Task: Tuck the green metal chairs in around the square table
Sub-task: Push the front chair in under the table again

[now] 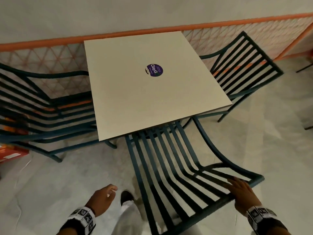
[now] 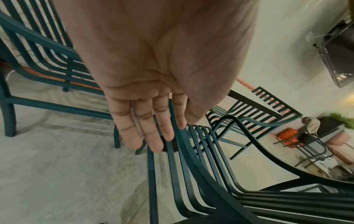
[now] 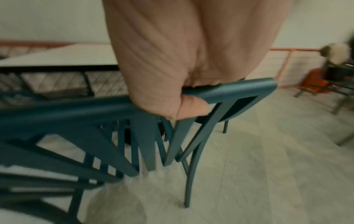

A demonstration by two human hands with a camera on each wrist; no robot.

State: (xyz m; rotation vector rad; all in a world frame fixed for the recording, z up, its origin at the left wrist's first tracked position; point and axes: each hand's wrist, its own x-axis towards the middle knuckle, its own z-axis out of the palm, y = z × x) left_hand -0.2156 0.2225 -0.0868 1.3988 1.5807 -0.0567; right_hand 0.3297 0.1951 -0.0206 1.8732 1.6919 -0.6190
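A square white table (image 1: 135,99) carries a round purple sticker (image 1: 154,70). Three green slatted metal chairs stand around it. The left chair (image 1: 50,116) and the right chair (image 1: 263,53) have their seats under the table's sides. The near chair (image 1: 208,209) stands askew, with only its seat front under the near edge. My right hand (image 1: 240,190) grips the near chair's top rail (image 3: 239,87) close to its right corner, with the thumb (image 3: 193,109) curled underneath. My left hand (image 1: 105,195) hangs free left of that chair, its fingers (image 2: 153,133) relaxed and holding nothing.
An orange mesh railing (image 1: 50,53) runs behind the table and the side chairs. A red-orange box (image 1: 11,153) lies on the pale floor at the left edge. My shoe (image 1: 126,196) is just left of the near chair. More furniture legs (image 1: 304,67) show at far right.
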